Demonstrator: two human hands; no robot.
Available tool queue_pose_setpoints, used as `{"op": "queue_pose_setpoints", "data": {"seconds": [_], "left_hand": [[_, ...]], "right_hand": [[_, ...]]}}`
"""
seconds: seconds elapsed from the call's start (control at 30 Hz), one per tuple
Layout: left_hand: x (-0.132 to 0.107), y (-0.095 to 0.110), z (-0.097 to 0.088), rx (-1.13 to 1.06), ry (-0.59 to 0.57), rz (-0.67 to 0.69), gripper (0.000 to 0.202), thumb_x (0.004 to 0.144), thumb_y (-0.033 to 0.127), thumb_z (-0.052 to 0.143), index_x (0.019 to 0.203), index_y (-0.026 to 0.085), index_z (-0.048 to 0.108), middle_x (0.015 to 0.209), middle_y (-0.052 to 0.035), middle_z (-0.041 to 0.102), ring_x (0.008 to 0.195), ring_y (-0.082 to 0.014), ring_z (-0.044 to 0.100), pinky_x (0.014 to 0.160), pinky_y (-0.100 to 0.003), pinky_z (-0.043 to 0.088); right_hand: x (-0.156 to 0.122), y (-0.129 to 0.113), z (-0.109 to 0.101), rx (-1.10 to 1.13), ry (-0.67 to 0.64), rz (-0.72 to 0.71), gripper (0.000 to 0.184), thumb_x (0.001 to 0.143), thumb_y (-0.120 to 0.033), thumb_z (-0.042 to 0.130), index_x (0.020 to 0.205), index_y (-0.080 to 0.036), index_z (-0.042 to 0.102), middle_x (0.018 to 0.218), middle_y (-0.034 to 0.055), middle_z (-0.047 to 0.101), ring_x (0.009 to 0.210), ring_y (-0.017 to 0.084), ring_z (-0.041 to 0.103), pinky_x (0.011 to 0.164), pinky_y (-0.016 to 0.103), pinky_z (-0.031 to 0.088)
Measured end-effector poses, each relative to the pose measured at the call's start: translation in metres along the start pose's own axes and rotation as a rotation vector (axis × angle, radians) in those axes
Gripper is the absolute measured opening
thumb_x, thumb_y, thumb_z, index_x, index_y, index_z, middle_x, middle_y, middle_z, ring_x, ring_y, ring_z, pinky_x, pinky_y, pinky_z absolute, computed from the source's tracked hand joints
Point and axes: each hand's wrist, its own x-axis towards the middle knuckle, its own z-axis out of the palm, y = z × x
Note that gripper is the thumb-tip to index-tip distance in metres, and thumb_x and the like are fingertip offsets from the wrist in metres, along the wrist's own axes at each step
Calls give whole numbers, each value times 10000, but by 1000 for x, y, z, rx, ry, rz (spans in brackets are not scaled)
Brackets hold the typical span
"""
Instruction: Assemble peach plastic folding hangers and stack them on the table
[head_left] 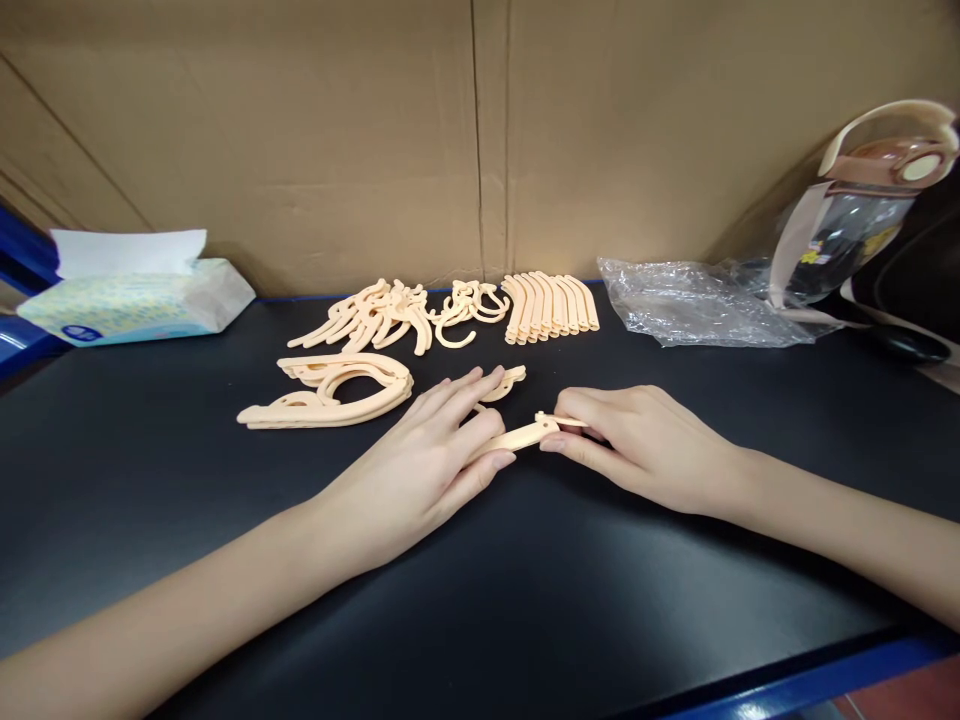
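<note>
My left hand (420,465) is closed around a cream plastic folding-hanger arm (527,435), thumb on the near side and fingers over it. The arm's end with a small hole points right. At that end my right hand (645,440) pinches a thin cream hanger piece (571,421) between thumb and fingers; most of it is hidden. Just past my left fingertips another cream part (508,384) shows, partly covered, and I cannot tell whether it joins the held arm. Left of my hand lie folded hangers (337,408), stacked on the black table (480,620).
At the back lie a heap of curved arms (375,315), several loose hooks (469,305) and a neat row of arms (551,305). A tissue pack (142,305) stands back left. Clear plastic bag (690,305) and strapped water bottle (855,230) occupy the back right, before a cardboard wall (337,130).
</note>
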Motion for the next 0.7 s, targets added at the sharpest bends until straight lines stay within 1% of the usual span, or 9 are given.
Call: {"op": "queue_pose_setpoints", "data": {"seconds": [0.07,0.17,0.33,0.5,0.6,0.7], "left_hand": [[0,1,0,4,13,6,316,1040,335,334,943,172,586,1473,-170,478,1421,-297,371,1109,-470,398],[1,1,-1,14,9,-1,317,1038,339,342,920,172,585,1472,-180,475,1395,-297,409,1076,-456,427],[0,1,0,39,5,-8,321,1042,360,326,976,168,575,1474,-182,471,1410,-292,381,1091,-460,403],[-1,0,1,21,-23,-39,321,1039,384,321,1004,176,563,1512,-164,427,1424,-300,354,1098,-482,387],[-1,0,1,-7,-36,-58,307,1033,392,339,1024,179,561,1480,-162,466,1437,-296,330,1105,-481,377],[-1,0,0,-6,-25,-40,316,1038,373,327,1044,180,576,1453,-158,496,1429,-289,345,1105,-474,378]], "right_hand": [[0,0,0,2,10,9,371,1014,-477,390,759,-210,429,680,-41,521,548,121,483,536,254,271],[-1,0,-1,1,10,23,385,1011,-485,397,741,-210,414,669,-44,514,549,121,480,540,253,274],[-1,0,-1,-8,-4,38,394,1009,-497,392,739,-211,406,663,-44,510,548,124,484,539,255,277],[-2,-2,0,1,-14,29,395,1014,-487,382,729,-214,393,650,-45,501,531,121,469,530,254,274],[-2,-3,0,7,-21,28,393,1017,-474,385,722,-215,383,639,-48,494,519,117,463,526,249,275],[-2,-3,1,-21,-20,23,393,1019,-464,386,715,-215,383,624,-52,492,501,114,455,514,244,267]]}}
